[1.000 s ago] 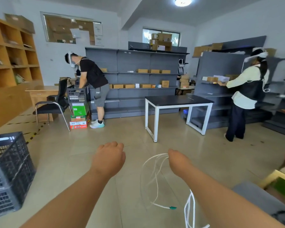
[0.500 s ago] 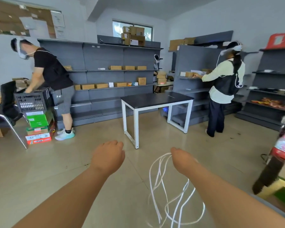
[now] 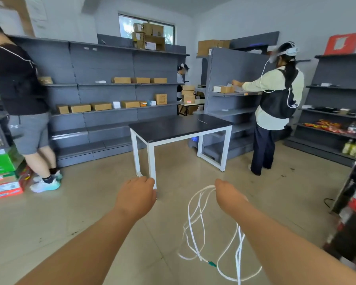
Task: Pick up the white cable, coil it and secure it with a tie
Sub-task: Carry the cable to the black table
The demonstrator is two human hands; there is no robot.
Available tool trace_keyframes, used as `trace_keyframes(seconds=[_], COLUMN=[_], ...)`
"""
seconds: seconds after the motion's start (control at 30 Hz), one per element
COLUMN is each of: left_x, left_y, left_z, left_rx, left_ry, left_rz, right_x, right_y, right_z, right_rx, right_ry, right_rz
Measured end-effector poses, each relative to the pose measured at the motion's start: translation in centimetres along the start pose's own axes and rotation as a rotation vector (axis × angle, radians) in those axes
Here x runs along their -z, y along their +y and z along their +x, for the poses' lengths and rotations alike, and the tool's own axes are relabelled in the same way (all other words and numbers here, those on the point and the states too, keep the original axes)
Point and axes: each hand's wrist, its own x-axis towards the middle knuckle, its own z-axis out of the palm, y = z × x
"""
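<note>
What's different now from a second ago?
The view swung toward the right and nearer the table. The white cable now hangs in longer, messier loops, its green end lower. Same as before: the right hand holds the cable, and the left hand stays closed and apart from it.

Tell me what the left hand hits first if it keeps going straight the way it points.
Probably the near leg of the black-topped table. The left hand points forward over bare floor, and its knuckles overlap that leg's foot in this view. Depth is unclear, so the gap between them can't be judged.
</note>
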Motion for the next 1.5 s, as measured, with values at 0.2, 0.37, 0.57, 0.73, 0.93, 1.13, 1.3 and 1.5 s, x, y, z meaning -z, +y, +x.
trace_keyframes(seconds=[0.2, 0.37, 0.57, 0.73, 0.93, 1.13, 1.3, 1.5], left_x=[-2.8, -5.3, -9.7, -13.7, -17.0, -20.2, -23.2, -26.2], left_y=[0.4, -0.3, -2.1, -3.8, -6.6, -7.7, -6.4, -3.8], left_z=[13.8, 21.4, 31.0, 41.1, 53.5, 64.4, 72.3, 82.5], left_rx=[0.048, 0.074, 0.081, 0.064, 0.016, -0.021, -0.034, -0.001], left_ry=[0.036, 0.033, 0.023, 0.042, 0.064, 0.085, 0.086, 0.128], left_rz=[-0.029, -0.030, -0.016, -0.012, -0.021, 0.009, 0.019, 0.046], right_x=[1.9, 2.3, 1.5, 0.5, 1.7, 2.4, 2.1, 2.9], right_y=[2.5, 3.0, 3.8, 4.6, 4.6, 6.6, 9.9, 13.9], right_z=[13.7, 22.2, 32.3, 42.3, 54.1, 64.2, 73.0, 84.4], right_rx=[0.060, 0.050, 0.046, -0.004, -0.045, -0.113, -0.180, -0.101], right_ry=[0.046, 0.032, 0.050, 0.018, 0.072, 0.069, 0.135, 0.135], right_rz=[-0.024, -0.022, -0.038, -0.081, 0.037, -0.055, 0.023, 0.010])
